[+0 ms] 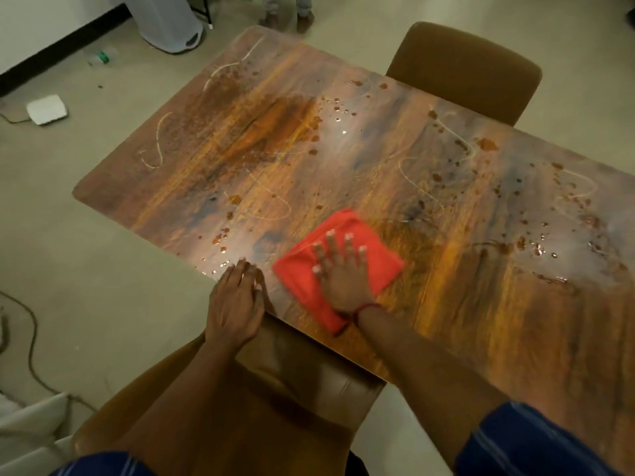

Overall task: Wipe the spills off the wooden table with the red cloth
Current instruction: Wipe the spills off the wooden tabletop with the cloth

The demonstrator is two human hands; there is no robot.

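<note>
The wooden table [464, 321] fills the middle of the view, smeared with brown stains, white squiggly lines and droplets. A dense rusty smear [240, 132] covers its far left part; wet drops [546, 249] glisten at the right. The folded red cloth [381, 259] lies flat near the table's front edge. My right hand [343, 273] presses down on the cloth with fingers spread. My left hand [237, 304] rests on the table's front edge just left of the cloth, fingers slightly curled, holding nothing.
A brown chair [464, 67] stands at the far side of the table, another chair [292, 389] right below me. On the floor at left lie a white pad [46, 109], a plastic bottle [101, 57] and a cable [31, 345]. A person's feet [288, 18] stand beyond the table.
</note>
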